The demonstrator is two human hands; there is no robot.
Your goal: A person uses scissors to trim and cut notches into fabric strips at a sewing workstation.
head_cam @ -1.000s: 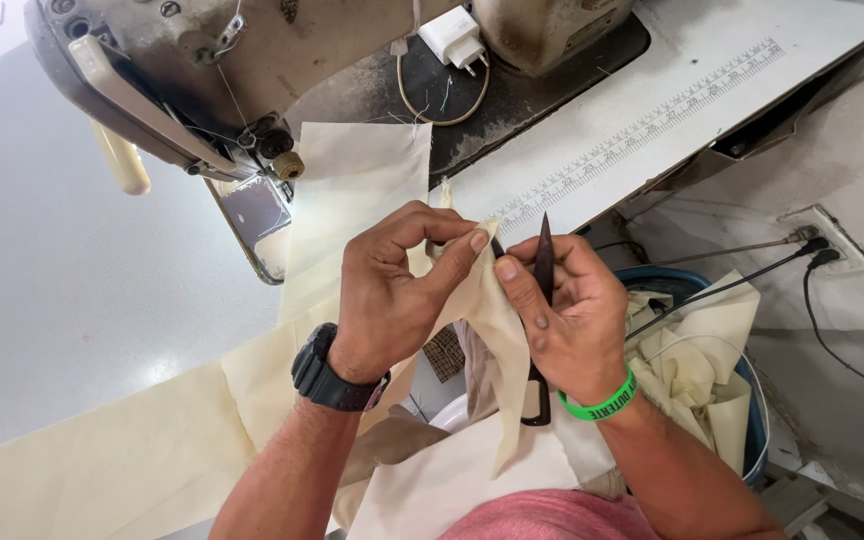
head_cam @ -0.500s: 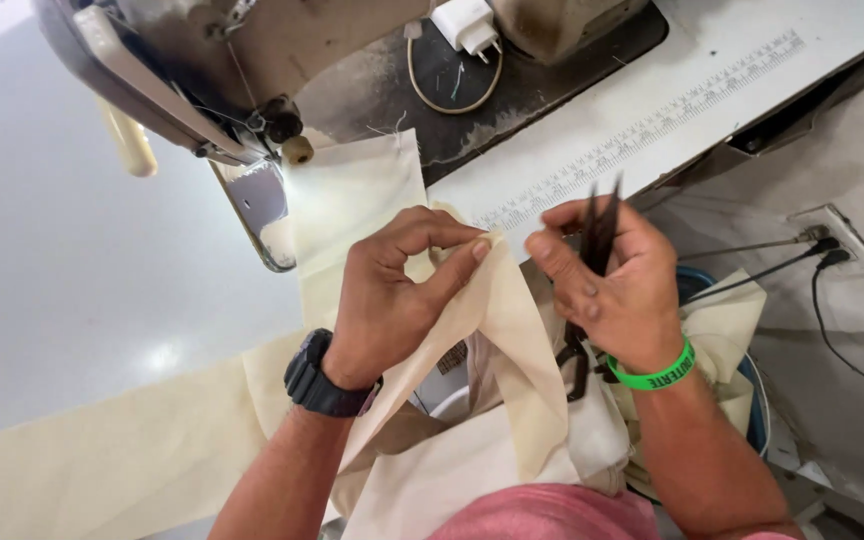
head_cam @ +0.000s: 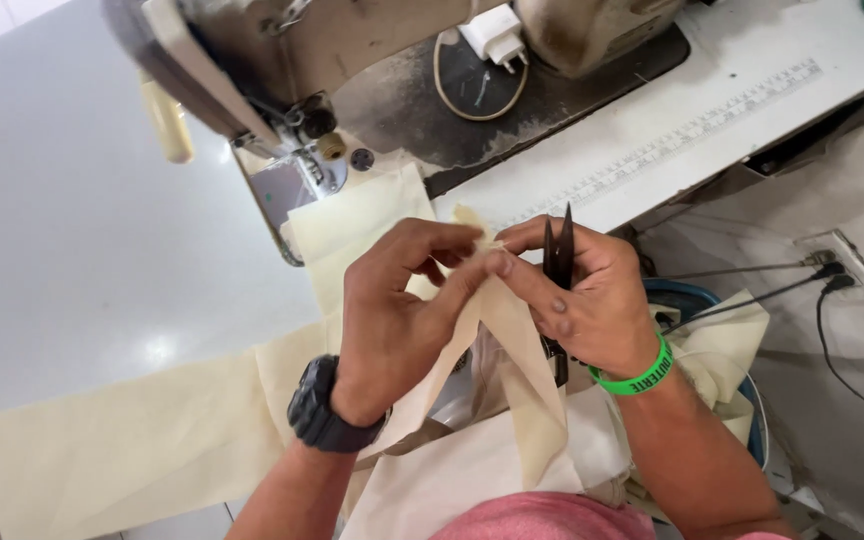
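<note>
My left hand (head_cam: 397,310), with a black watch on its wrist, pinches the top corner of a cream fabric piece (head_cam: 512,400) that hangs down toward my lap. My right hand (head_cam: 587,295), with a green wristband, pinches the same corner from the other side and also holds dark thread snips (head_cam: 557,250), their points upward. Both hands meet just in front of the sewing machine (head_cam: 282,60). More cream fabric (head_cam: 352,225) lies under the machine's presser foot and runs off to the left across the table.
The white sewing table (head_cam: 72,250) has a printed ruler strip (head_cam: 672,150) along its front edge. A white charger and coiled cable (head_cam: 482,50) lie on the machine bed. A blue bin with cream fabric (head_cam: 722,340) stands at the right, near a wall socket (head_cam: 842,265).
My hands have come together at the fabric's top corner. The right hand moved back left with the snips, and the view shifted slightly.
</note>
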